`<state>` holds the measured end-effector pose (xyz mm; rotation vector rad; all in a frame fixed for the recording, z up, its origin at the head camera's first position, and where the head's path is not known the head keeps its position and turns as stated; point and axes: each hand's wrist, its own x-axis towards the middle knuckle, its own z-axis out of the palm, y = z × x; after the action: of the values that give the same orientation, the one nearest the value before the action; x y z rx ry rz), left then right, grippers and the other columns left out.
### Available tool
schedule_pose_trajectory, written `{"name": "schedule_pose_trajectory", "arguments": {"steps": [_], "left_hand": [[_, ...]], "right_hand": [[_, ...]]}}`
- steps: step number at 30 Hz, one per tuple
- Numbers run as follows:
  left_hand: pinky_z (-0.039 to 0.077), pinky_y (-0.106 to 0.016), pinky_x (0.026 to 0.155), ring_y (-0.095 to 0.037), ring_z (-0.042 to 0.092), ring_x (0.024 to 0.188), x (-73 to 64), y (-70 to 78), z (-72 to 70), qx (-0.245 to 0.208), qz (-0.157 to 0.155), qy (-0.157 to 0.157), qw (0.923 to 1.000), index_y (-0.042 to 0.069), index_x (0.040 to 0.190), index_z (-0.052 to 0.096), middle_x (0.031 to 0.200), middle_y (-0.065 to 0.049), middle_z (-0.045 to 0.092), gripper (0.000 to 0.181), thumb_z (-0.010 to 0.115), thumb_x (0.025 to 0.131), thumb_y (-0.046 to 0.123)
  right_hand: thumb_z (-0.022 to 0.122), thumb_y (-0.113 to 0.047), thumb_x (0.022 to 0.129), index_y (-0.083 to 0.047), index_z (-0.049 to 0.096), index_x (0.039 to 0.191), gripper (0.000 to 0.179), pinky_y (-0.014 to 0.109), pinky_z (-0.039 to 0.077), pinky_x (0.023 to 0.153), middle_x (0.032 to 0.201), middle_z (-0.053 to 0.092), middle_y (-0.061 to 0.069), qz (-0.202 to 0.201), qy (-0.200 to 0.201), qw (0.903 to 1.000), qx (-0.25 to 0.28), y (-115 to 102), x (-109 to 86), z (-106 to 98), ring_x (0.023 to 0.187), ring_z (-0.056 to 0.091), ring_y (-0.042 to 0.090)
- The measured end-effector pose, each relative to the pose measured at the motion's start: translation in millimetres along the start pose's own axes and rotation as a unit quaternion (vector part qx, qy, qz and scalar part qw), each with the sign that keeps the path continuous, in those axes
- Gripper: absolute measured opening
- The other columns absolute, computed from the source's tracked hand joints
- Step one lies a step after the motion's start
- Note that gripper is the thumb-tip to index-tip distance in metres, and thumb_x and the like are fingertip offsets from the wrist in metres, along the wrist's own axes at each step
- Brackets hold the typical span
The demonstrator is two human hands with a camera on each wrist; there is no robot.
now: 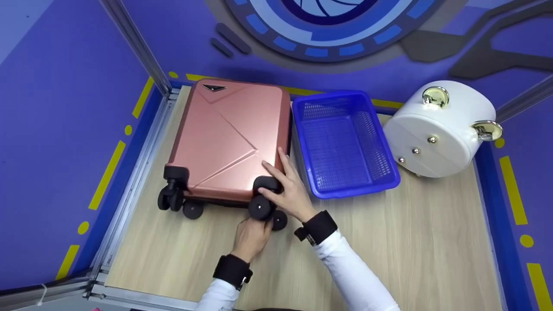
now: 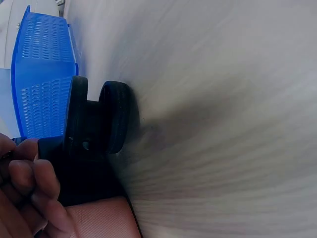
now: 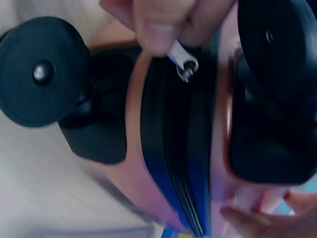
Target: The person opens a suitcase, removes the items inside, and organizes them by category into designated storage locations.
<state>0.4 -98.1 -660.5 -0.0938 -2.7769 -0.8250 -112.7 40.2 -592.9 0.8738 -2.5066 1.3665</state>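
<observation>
A pink hard-shell suitcase (image 1: pixel 224 138) lies flat on the floor, its black wheels (image 1: pixel 260 207) toward me. At its near right corner, my left hand (image 1: pixel 252 237) pinches the silver zipper pull (image 3: pixel 183 60) between thumb and finger. The zipper (image 3: pixel 183 193) runs along a black band between two wheel mounts, as the right wrist view shows. In the left wrist view, curled fingers (image 2: pixel 42 178) are beside a wheel pair (image 2: pixel 99 119). My right hand (image 1: pixel 291 194) rests on the same corner, fingers extended over the shell's top and side edge.
A blue plastic basket (image 1: pixel 317 190) stands right of the suitcase, close along its side. Farther right, a white round stool-like item (image 1: pixel 458 112) with gold fittings lies on its side. Blue panels (image 1: pixel 77 121) with yellow dashes enclose the wood-look floor (image 1: pixel 389 250).
</observation>
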Motion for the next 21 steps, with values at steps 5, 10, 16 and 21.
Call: {"name": "schedule_pose_trajectory", "arguments": {"steps": [5, 10, 16, 21], "left_hand": [[0.05, -0.05, 0.052, -0.036, 0.066, 0.056, 1.1, -1.6, -4.0, -0.001, -0.004, -0.011, 0.9999, 0.009, 0.077, 0.067, 0.059, -0.01, 0.064, 0.022, 0.07, 0.092, 0.025], [0.05, -0.049, 0.051, -0.035, 0.066, 0.057, 0.2, -8.4, -10.5, -0.006, -0.008, -0.013, 0.9999, 0.012, 0.071, 0.061, 0.063, -0.009, 0.066, 0.025, 0.071, 0.089, 0.026], [0.049, -0.046, 0.05, -0.031, 0.065, 0.057, -1.2, -21.4, -17.5, 0.014, 0.009, 0.003, 0.9998, 0.015, 0.063, 0.055, 0.062, -0.005, 0.063, 0.033, 0.069, 0.09, 0.027], [0.049, -0.044, 0.05, -0.027, 0.067, 0.062, -3.6, -33.1, -25.0, 0.013, 0.002, 0.012, 0.9998, 0.019, 0.066, 0.049, 0.064, 0.0, 0.059, 0.03, 0.068, 0.09, 0.021]], "right_hand": [[0.085, -0.027, 0.086, -0.016, 0.06, 0.148, 0.067, 0.062, 0.026, 0.121, 0.17, 0.021, 0.019, 0.018, -0.015, 0.9992, 0.033, 4, 2.1, -4, 0.153, 0.022, 0.052], [0.085, -0.022, 0.083, -0.016, 0.06, 0.148, 0.069, 0.061, 0.023, 0.122, 0.172, 0.019, 0.016, 0.031, -0.027, 0.9977, 0.053, 5, 3.1, -5, 0.153, 0.019, 0.053], [0.083, -0.021, 0.083, -0.016, 0.059, 0.148, 0.07, 0.06, 0.019, 0.123, 0.173, 0.015, 0.014, 0.044, -0.044, 0.9952, 0.075, 3, 5.0, -7, 0.155, 0.015, 0.05], [0.082, -0.019, 0.083, -0.016, 0.058, 0.149, 0.071, 0.062, 0.018, 0.123, 0.173, 0.013, 0.013, 0.053, -0.051, 0.9941, 0.08, 1, 5.1, -9, 0.155, 0.012, 0.051]]}}
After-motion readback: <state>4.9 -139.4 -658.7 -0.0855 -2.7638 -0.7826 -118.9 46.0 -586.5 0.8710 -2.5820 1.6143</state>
